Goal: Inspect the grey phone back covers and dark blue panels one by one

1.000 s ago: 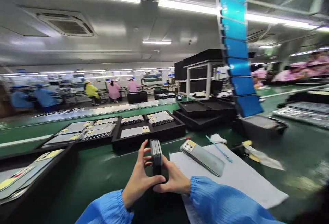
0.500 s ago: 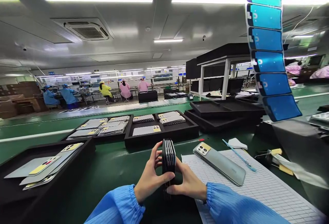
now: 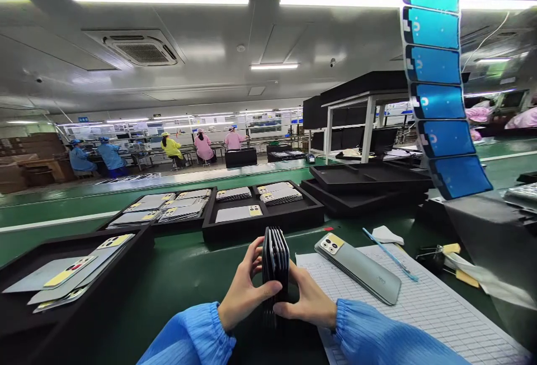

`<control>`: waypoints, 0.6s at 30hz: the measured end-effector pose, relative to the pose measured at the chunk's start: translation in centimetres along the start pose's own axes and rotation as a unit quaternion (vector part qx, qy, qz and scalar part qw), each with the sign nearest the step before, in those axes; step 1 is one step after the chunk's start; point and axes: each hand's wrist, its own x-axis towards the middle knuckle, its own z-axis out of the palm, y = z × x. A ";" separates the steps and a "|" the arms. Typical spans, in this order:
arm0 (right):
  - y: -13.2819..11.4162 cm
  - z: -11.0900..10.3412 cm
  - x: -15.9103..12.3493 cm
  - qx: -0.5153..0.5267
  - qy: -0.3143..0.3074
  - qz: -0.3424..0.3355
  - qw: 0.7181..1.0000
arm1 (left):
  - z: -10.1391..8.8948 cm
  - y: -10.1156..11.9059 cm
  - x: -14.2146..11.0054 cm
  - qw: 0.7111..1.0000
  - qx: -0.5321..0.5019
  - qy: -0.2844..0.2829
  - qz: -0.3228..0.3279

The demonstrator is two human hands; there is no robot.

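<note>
- Two hands hold one stack of phone back covers [image 3: 276, 264] upright on edge, low in the middle of the view, just above the green tabletop [image 3: 184, 270]; the left hand [image 3: 245, 292] presses its grip on the stack's left face, thumb at the base; the right hand [image 3: 308, 298] presses from the right, so both grips pinch the stack between them.
- Against the frame half a second earlier, little differs; the stack has tipped slightly and its top edges fan a little wider; the hands keep the same hold.
- The stack is dark and thin-leaved, its glossy edges catching light, several covers standing side by side.
- At 2 o'clock from the stack a pale green phone cover [image 3: 361, 267] lies on a gridded paper sheet [image 3: 419, 303]; at 12 o'clock sits a black tray [image 3: 268, 219] of covers; at 9 o'clock another black tray [image 3: 25, 320].
</note>
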 end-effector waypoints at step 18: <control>1.6 -0.2 -0.4 -0.257 -0.044 -0.080 0.962 | -1.5 -0.4 0.8 0.964 -0.012 -0.043 -0.264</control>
